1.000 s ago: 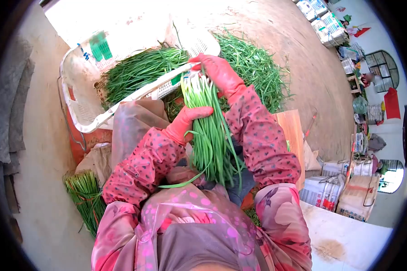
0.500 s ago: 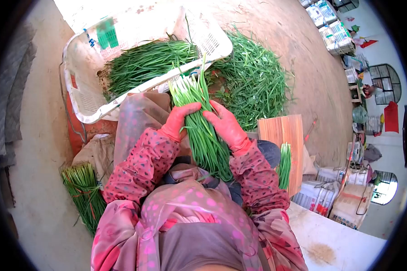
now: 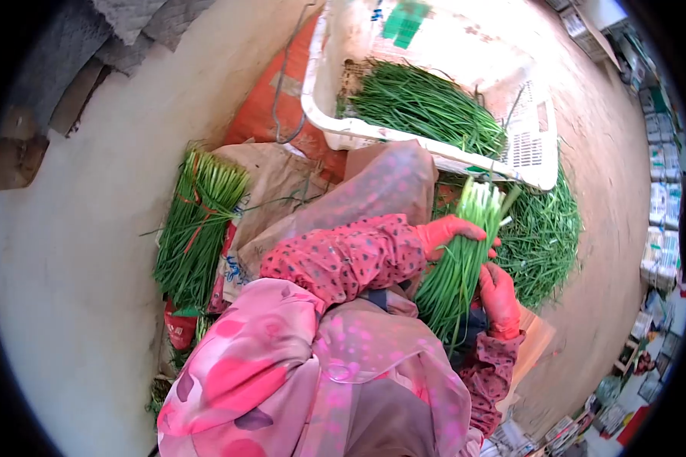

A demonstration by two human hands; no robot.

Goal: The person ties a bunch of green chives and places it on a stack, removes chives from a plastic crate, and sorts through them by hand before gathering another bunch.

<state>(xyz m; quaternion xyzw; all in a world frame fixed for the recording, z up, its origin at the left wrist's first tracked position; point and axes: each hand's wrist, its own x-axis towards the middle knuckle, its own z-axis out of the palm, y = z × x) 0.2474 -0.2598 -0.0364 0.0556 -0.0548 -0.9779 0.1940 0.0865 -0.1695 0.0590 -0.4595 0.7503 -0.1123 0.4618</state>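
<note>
Upright over my lap is a bunch of garlic chives (image 3: 459, 276), its pale stem ends up and its green leaves hanging down. My left hand (image 3: 451, 233), in a red-orange rubber glove, wraps around the bunch below the pale ends. Lower on the bunch's right side, my gloved right hand (image 3: 500, 298) has its fingers curled against the leaves; their tips are partly hidden. Just beyond the bunch stands a white plastic crate (image 3: 434, 152) with loose chives (image 3: 427, 107) lying inside.
Tied bundles of chives (image 3: 198, 228) lie at left on sacking (image 3: 270, 190). Loose greens (image 3: 541, 236) are heaped on the floor right of the crate. A wooden board (image 3: 532, 343) is beside my right forearm. Stacked white packages (image 3: 663, 206) line the far right.
My view has swung left, bringing the tied bundles further into sight. My right hand has slid lower along the chives, while my left hand keeps hold near the stem ends.
</note>
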